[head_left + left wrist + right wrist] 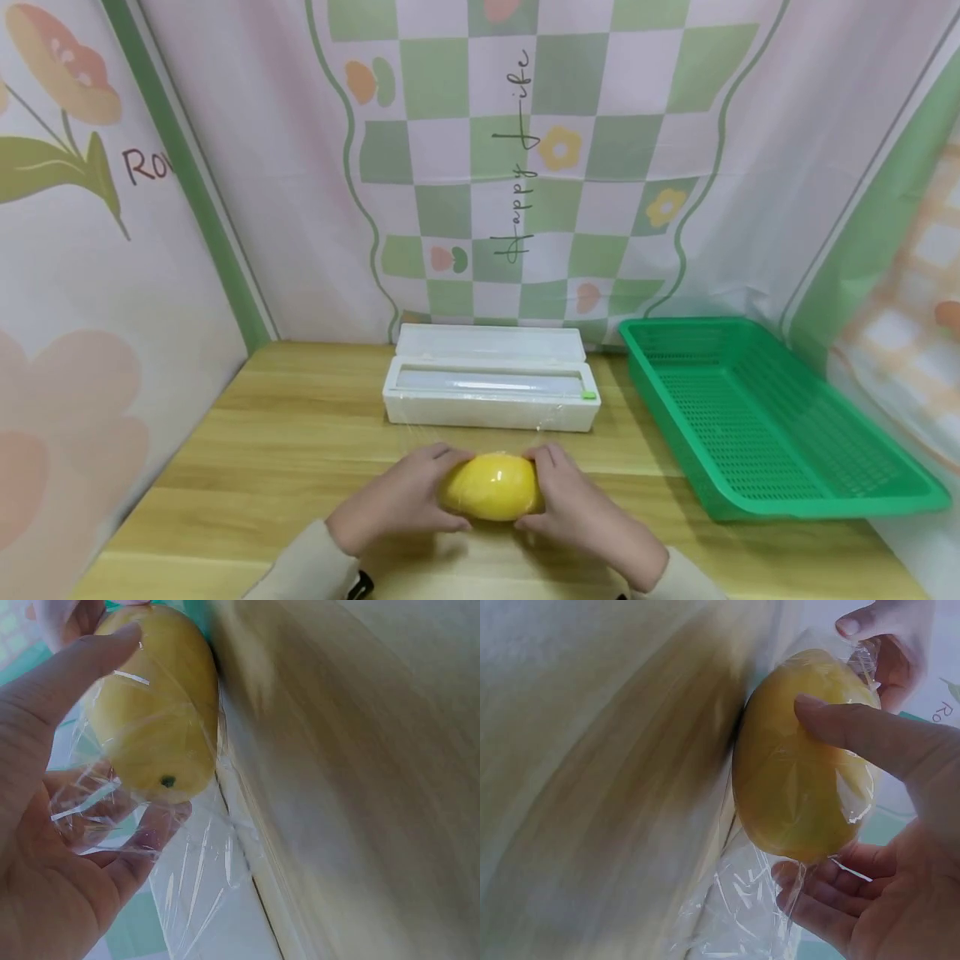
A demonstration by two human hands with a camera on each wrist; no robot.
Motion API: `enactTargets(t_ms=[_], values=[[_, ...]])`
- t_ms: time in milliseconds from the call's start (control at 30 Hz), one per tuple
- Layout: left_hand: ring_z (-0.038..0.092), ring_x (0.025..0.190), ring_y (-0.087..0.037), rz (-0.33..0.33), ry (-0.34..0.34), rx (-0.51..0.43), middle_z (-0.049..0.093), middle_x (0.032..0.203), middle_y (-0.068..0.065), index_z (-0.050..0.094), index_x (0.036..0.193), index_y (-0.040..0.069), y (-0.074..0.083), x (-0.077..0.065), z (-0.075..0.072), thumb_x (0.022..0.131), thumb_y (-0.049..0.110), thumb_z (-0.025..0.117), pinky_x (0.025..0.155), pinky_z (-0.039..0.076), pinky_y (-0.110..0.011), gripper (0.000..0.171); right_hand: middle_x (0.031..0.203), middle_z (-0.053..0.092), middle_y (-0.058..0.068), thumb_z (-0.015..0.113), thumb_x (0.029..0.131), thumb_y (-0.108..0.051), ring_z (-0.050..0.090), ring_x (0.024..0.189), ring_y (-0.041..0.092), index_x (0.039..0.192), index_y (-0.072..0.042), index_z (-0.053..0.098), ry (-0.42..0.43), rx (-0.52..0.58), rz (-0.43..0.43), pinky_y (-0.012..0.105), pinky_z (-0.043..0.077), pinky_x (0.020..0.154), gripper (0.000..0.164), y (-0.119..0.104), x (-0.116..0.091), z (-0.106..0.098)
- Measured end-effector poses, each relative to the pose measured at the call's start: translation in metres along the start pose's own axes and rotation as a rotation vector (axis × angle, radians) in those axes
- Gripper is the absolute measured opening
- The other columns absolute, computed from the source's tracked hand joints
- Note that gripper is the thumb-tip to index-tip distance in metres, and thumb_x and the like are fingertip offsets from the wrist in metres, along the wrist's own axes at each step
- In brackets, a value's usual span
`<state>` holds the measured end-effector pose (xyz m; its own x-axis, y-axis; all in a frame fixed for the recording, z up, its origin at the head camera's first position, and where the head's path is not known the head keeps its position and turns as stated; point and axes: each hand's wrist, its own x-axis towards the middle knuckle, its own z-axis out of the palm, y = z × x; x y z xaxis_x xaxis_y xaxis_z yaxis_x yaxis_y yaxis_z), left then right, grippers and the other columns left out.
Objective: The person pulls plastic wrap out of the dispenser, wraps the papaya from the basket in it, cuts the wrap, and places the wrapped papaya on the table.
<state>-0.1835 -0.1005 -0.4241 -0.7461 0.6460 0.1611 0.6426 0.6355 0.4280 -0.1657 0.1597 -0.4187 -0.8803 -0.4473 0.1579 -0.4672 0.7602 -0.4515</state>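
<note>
two hands [412, 496] [573, 504] hold one fruit [495, 490] (in clear film [746, 900])

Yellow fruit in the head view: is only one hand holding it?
No, the left hand grips one end of the yellow fruit while the right hand grips the other.

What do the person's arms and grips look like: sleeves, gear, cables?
Left sleeve and right sleeve: pale beige, plain where visible. Left grip and right grip: bare human hands, no gloves or rings visible. A black strap-like piece shows beside the left sleeve; a dark sliver near the right is too cut off to identify. No cables visible.
</note>
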Motion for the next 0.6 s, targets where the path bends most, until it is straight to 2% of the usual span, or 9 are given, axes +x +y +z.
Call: enactTargets(t_ms=[200,467,600], values=[[0.056,0.121,-0.023,0.002,-0.001,0.007,0.057,0.135,-0.007,0.052,0.143,0.006,0.002,0.001,0.001,0.072,0.036,0.09,0.104,0.047,-0.041,0.086,0.118,0.052,0.015,0.093,0.067,-0.028,0.059,0.108,0.031,0.128,0.008,0.051,0.021,0.014,-0.001,0.05,0.051,0.096,0.083,0.002,-0.002,0.002],[0.055,0.123,-0.023,-0.018,0.018,-0.032,0.057,0.137,-0.007,0.051,0.144,0.005,-0.006,0.007,0.006,0.072,0.044,0.089,0.105,0.046,-0.043,0.09,0.119,0.058,0.015,0.089,0.071,-0.042,0.057,0.108,0.028,0.126,0.004,0.057,0.014,0.029,-0.013,0.05,0.051,0.096,0.078,0.013,0.005,0.0],[0.054,0.124,-0.023,0.012,0.033,-0.061,0.057,0.138,-0.008,0.049,0.145,0.005,-0.013,0.014,0.01,0.071,0.04,0.091,0.107,0.043,-0.043,0.092,0.119,0.062,0.015,0.088,0.071,-0.045,0.058,0.11,0.031,0.126,0.003,0.058,0.014,0.093,-0.014,0.052,0.05,0.095,0.08,0.022,0.011,-0.003]])
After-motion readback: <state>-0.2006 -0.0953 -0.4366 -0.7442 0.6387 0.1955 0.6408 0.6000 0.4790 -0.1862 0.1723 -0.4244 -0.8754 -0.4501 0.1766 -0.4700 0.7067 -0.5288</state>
